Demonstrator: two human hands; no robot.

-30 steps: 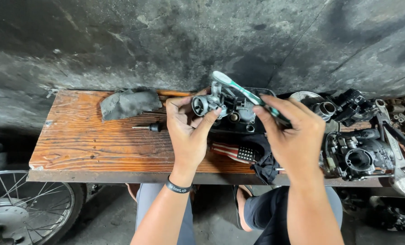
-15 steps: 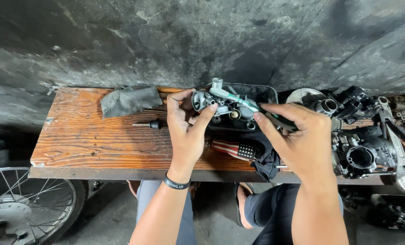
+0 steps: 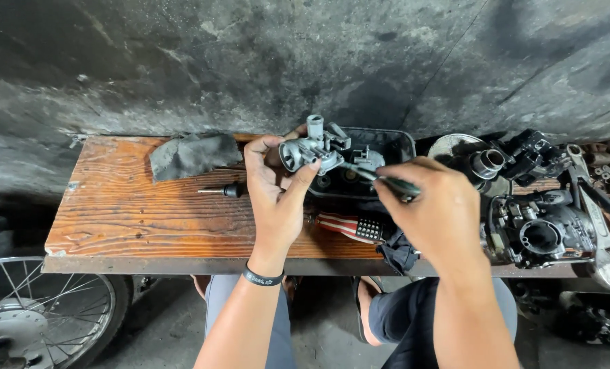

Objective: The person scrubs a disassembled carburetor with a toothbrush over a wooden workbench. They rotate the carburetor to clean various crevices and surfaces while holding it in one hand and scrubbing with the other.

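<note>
Wheel [image 3: 38, 314], one, spoked, at lower left under the wooden desk [image 3: 127, 219]. On the desk, left to right: one grey rag [image 3: 192, 154], one small dark-handled tool [image 3: 226, 190] lying flat, one black tray [image 3: 387, 147] at the back edge, one red-and-white striped item [image 3: 349, 227], one dark cloth [image 3: 397, 251] at the front edge, then a cluster of engine parts [image 3: 537, 225] on the right, several, count unclear. Left hand [image 3: 274, 195] is closed around one silver carburetor [image 3: 312, 150], fingers wrapped on its body, held up above the desk in front of the tray. Carburetor's round bore faces left, short tube points up; long axis roughly left-right. Right hand [image 3: 435, 212] is curled tight on one screwdriver [image 3: 380, 179], green handle mostly hidden in the fist. Screwdriver runs lower-right to upper-left, tip meeting the carburetor's right side. Right hand blocks part of the tray and the striped item. Two knees show below the desk.
</note>
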